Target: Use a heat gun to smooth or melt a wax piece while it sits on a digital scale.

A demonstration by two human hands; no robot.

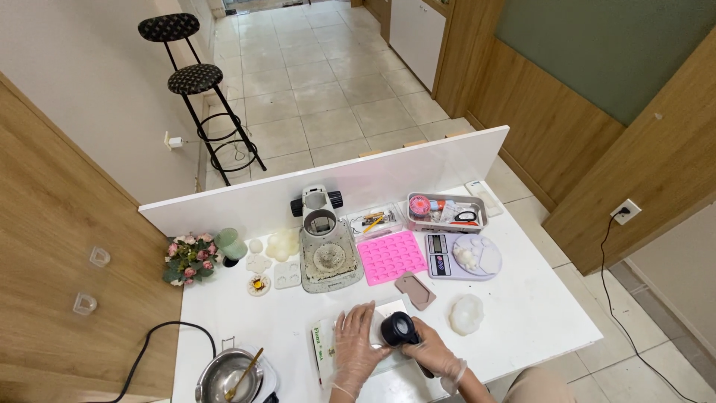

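Both hands are gloved. The right hand (436,354) grips a black round-headed tool (400,329), held just above the white table's (522,313) near edge. The left hand (356,343) lies flat, fingers spread, pressing a packet (322,349) beside it.

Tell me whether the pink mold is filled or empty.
Empty, as far as shows: the pink mold lies flat, its rows of cavities all plain pink.

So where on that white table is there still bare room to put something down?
The right front corner of the table is bare, beyond the white lumpy piece. Another open patch lies left of the gloved left hand, between the metal pot and the small white moulds. The back row, from the flowers to the scale, is crowded.
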